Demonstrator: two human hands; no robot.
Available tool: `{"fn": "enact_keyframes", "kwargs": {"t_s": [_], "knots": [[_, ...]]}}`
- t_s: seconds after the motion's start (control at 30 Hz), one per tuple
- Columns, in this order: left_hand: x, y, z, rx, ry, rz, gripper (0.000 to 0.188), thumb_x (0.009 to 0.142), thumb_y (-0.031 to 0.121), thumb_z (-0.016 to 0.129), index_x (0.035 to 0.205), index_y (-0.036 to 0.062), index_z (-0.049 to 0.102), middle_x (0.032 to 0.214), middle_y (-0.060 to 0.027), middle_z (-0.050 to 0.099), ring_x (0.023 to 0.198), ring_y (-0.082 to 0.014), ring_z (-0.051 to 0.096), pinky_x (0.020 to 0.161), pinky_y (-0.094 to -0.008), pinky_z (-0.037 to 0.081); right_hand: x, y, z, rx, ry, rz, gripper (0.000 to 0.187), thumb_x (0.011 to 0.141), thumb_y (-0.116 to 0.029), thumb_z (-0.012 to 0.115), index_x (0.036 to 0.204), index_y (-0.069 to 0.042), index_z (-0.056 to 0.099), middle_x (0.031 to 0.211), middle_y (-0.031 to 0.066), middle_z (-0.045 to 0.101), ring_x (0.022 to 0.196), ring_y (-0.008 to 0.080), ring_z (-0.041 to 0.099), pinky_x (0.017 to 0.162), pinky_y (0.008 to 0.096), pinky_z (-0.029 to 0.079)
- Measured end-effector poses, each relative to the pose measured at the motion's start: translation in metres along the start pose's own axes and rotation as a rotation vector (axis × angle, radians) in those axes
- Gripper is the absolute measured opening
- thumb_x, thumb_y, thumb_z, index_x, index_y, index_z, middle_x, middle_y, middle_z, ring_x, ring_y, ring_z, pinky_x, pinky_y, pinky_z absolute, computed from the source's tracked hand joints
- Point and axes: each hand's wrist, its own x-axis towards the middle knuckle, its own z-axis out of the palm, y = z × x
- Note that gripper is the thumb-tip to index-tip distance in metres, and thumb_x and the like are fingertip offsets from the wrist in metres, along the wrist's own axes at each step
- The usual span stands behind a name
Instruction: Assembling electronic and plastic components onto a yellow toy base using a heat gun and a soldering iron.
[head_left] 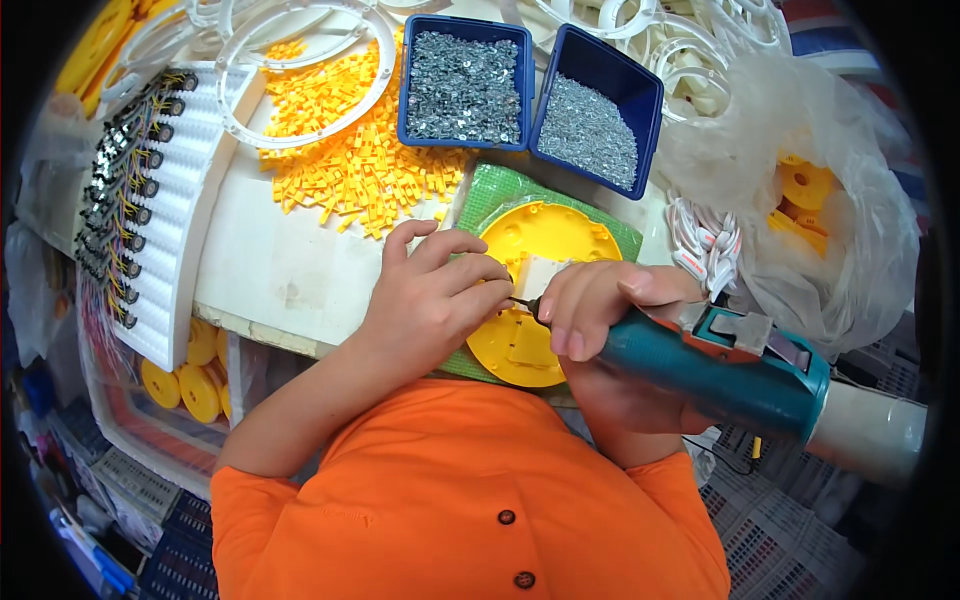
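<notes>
A teal electric screwdriver (650, 358) lies in the grip of my right hand (590, 310), its bit pointing left. The bit ends at the fingertips of my left hand (435, 295), which are closed together over the left side of a round yellow plastic housing (545, 365). Whatever those fingertips pinch is too small and covered to make out. A white block (538, 275) sits in the middle of the housing, partly behind my right hand. Under the housing is a green mat (492, 188).
Two blue bins (465, 143) (642, 100) of small metal parts stand at the back. Beside them are heaped small yellow pieces (330, 185) and a white ring (228, 112). A white foam tray (195, 215) with wired boards is left; white cables (705, 245) and a plastic bag (830, 290) are right.
</notes>
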Motion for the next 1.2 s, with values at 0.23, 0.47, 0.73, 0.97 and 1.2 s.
{"fn": "enact_keyframes", "kwargs": {"t_s": [0.23,0.47,0.73,0.97,1.2], "knots": [[-0.003,0.001,0.000,-0.021,0.009,-0.002,0.021,0.078,0.027,0.081,0.093,0.0165,0.072,0.097,0.0065,0.068,0.107,-0.0159,0.062,0.102,-0.0458,0.036,-0.004,-0.002,0.003,0.037,0.014,0.044,0.083,0.090,-0.068,0.061,0.140,-0.003,0.051,0.095,0.0148,0.065,0.087,0.0260,0.061,0.093,0.0433,0.045],[0.003,0.001,-0.018,-0.140,-0.129,-0.056,0.044,0.075,0.039,0.082,0.107,0.0113,0.071,0.115,0.0001,0.066,0.122,-0.0205,0.058,0.111,-0.0501,0.033,-0.012,0.008,0.003,-0.122,0.115,-0.012,0.086,0.088,-0.079,0.052,0.138,-0.009,0.055,0.083,0.0079,0.064,0.074,0.0222,0.059,0.078,0.0410,0.045],[-0.005,-0.016,-0.022,0.027,-0.269,0.167,0.060,0.071,0.051,0.079,0.115,0.0097,0.072,0.124,-0.0005,0.066,0.135,-0.0217,0.054,0.117,-0.0515,0.031,-0.011,0.009,-0.001,-0.130,0.148,-0.032,0.088,0.088,-0.079,0.049,0.139,-0.008,0.054,0.082,0.0070,0.062,0.074,0.0210,0.057,0.080,0.0397,0.045],[0.004,-0.020,-0.017,0.064,-0.302,0.199,0.059,0.073,0.054,0.076,0.114,0.0110,0.074,0.125,-0.0003,0.067,0.136,-0.0214,0.054,0.119,-0.0534,0.028,-0.009,0.012,-0.006,-0.136,0.155,-0.040,0.090,0.087,-0.081,0.047,0.138,-0.007,0.054,0.082,0.0077,0.061,0.074,0.0213,0.058,0.081,0.0400,0.046],[0.005,-0.020,-0.017,0.078,-0.305,0.203,0.059,0.073,0.054,0.076,0.113,0.0112,0.075,0.125,0.0005,0.067,0.137,-0.0209,0.053,0.120,-0.0534,0.027,-0.008,0.014,-0.010,-0.054,0.100,-0.010,0.075,0.095,-0.064,0.054,0.139,-0.003,0.052,0.092,0.0129,0.065,0.084,0.0257,0.060,0.088,0.0436,0.046]]}}
